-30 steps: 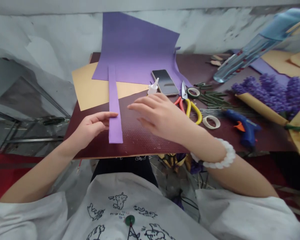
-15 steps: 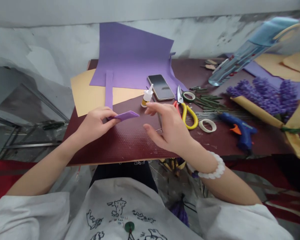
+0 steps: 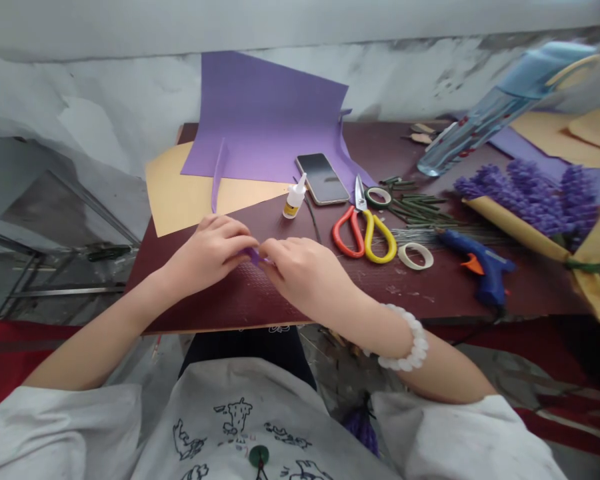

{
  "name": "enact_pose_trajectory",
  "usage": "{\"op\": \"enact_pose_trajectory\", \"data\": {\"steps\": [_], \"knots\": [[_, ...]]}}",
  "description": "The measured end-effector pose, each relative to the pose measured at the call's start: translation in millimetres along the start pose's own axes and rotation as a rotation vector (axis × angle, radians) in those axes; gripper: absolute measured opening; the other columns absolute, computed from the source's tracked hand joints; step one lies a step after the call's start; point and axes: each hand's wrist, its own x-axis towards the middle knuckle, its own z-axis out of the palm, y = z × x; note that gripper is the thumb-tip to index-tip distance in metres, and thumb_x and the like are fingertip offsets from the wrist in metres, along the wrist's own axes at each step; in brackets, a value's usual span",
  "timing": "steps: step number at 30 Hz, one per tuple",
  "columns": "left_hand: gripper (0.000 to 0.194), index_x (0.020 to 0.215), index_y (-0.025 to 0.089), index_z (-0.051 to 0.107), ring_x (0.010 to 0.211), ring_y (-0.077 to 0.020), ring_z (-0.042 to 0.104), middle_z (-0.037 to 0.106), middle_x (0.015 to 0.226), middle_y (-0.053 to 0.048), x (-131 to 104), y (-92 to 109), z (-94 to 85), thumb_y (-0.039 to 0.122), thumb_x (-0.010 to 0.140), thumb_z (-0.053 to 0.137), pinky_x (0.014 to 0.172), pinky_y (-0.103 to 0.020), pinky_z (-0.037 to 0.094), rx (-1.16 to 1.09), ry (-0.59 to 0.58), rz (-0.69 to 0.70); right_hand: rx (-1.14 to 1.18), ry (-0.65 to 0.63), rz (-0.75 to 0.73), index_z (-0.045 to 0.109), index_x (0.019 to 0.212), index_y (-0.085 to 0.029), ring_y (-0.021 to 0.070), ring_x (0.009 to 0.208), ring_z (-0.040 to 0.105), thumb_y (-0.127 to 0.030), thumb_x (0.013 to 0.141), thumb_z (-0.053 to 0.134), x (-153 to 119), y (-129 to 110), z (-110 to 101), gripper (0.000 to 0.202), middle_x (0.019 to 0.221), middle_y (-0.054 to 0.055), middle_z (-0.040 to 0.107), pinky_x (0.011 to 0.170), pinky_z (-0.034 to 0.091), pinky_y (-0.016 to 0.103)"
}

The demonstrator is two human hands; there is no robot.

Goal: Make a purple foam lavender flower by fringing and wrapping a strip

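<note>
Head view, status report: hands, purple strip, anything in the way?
Left hand pinching purple strip. Right hand meeting it, grip partly hidden. White bottle upright beyond, touching neither hand; nothing seen blocking.

1 left hand [image 3: 213, 252], 1 right hand [image 3: 307, 272], 1 strip [image 3: 219, 175], 1 glue bottle [image 3: 293, 202], 1 phone [image 3: 323, 179], 1 scissors [image 3: 361, 203], 2 tape rolls [image 3: 417, 267] [image 3: 379, 206], 1 glue gun [image 3: 484, 261], 1 water bottle [image 3: 473, 130], 1 bouquet [image 3: 533, 200]. Over 5 green stems [image 3: 423, 203]. Purple sheets [image 3: 275, 120] [image 3: 535, 160]: 2, possibly more, edges hidden.
</note>
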Motion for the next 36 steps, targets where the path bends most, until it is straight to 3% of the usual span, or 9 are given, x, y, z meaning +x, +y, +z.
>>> {"op": "enact_pose_trajectory", "data": {"steps": [4, 8, 12, 17, 22, 26, 29, 32, 36], "knots": [[0.037, 0.128, 0.018, 0.053, 0.117, -0.0258, 0.052, 0.057, 0.127, -0.012, -3.8, 1.6, -4.6, 0.021, 0.092, 0.048, 0.098, -0.041, 0.036, 0.087, 0.124, -0.078, 0.516, -0.038, 0.234, 0.057, 0.098, -0.018, 0.0096, 0.055, 0.049, -0.016, 0.082, 0.054, -6.1, 16.9, -1.4, 0.017, 0.063, -0.004, 0.057, 0.057, 0.037, 0.025], [0.035, 0.113, 0.019, 0.062, 0.104, -0.0237, 0.058, 0.066, 0.112, -0.008, -10.3, 0.3, -12.3, 0.008, 0.087, 0.041, 0.094, -0.041, 0.038, 0.121, 0.159, -0.163, 1.136, -0.004, 0.468, 0.054, 0.090, -0.021, 0.0070, 0.049, 0.045, -0.028, 0.077, 0.060, -21.9, 25.8, 8.6, 0.016, 0.059, -0.007, 0.052, 0.047, 0.034, 0.022], [0.032, 0.100, 0.018, 0.066, 0.098, -0.0228, 0.060, 0.068, 0.101, -0.006, -15.8, -5.2, -14.0, 0.006, 0.083, 0.042, 0.093, -0.042, 0.038, 0.110, 0.144, -0.236, 1.412, -0.107, 0.593, 0.055, 0.085, -0.021, 0.0064, 0.045, 0.048, -0.032, 0.071, 0.067, -36.9, 23.3, 24.5, 0.022, 0.055, -0.008, 0.053, 0.045, 0.038, 0.021], [0.031, 0.110, 0.020, 0.063, 0.106, -0.0243, 0.057, 0.066, 0.111, -0.007, -16.0, -7.3, -11.7, 0.012, 0.088, 0.043, 0.093, -0.042, 0.038, 0.081, 0.011, -0.232, 1.640, -0.312, 0.726, 0.056, 0.086, -0.020, 0.0066, 0.039, 0.049, -0.038, 0.065, 0.075, -35.7, 19.4, 35.5, 0.034, 0.049, -0.008, 0.053, 0.042, 0.040, 0.020], [0.051, 0.132, 0.022, 0.047, 0.130, -0.0252, 0.042, 0.050, 0.139, -0.007, -10.4, -1.0, -13.1, 0.015, 0.082, 0.052, 0.107, -0.042, 0.030, -0.092, -0.192, -0.082, 1.782, -0.409, 0.758, 0.053, 0.084, -0.020, 0.0060, 0.039, 0.048, -0.034, 0.062, 0.076, -18.7, 17.2, 36.6, 0.035, 0.047, -0.010, 0.052, 0.041, 0.039, 0.018], [0.035, 0.111, 0.017, 0.056, 0.115, -0.0238, 0.053, 0.060, 0.121, -0.008, 1.5, -1.3, -7.5, 0.015, 0.077, 0.056, 0.102, -0.040, 0.035, -0.193, -0.244, -0.013, 1.807, -0.478, 0.756, 0.049, 0.079, -0.020, 0.0041, 0.042, 0.047, -0.027, 0.061, 0.072, 2.9, 18.4, 39.9, 0.030, 0.047, -0.011, 0.050, 0.043, 0.037, 0.016], [0.016, 0.094, 0.016, 0.059, 0.090, -0.0195, 0.060, 0.066, 0.095, -0.005, 12.4, -5.1, -3.4, 0.017, 0.079, 0.054, 0.087, -0.034, 0.043, -0.236, -0.180, -0.106, 1.771, -0.481, 0.718, 0.050, 0.079, -0.019, 0.0043, 0.042, 0.045, -0.024, 0.061, 0.068, 20.9, 23.7, 40.6, 0.026, 0.048, -0.011, 0.049, 0.043, 0.035, 0.017], [0.010, 0.087, 0.016, 0.061, 0.077, -0.0167, 0.061, 0.068, 0.084, -0.003, 18.9, -7.0, -2.0, 0.017, 0.077, 0.058, 0.076, -0.029, 0.045, -0.292, -0.069, -0.219, 1.714, -0.445, 0.643, 0.050, 0.080, -0.019, 0.0059, 0.040, 0.045, -0.019, 0.060, 0.064, 31.7, 30.9, 37.1, 0.024, 0.049, -0.010, 0.052, 0.041, 0.032, 0.019], [0.013, 0.091, 0.016, 0.062, 0.076, -0.0143, 0.063, 0.069, 0.085, -0.001, 17.9, -4.8, 3.2, 0.020, 0.079, 0.059, 0.071, -0.025, 0.046, -0.441, 0.043, -0.348, 1.436, -0.221, 0.297, 0.053, 0.090, -0.020, 0.0052, 0.049, 0.045, -0.015, 0.064, 0.066, 28.9, 39.3, 36.0, 0.029, 0.060, -0.009, 0.055, 0.047, 0.033, 0.020]]}}
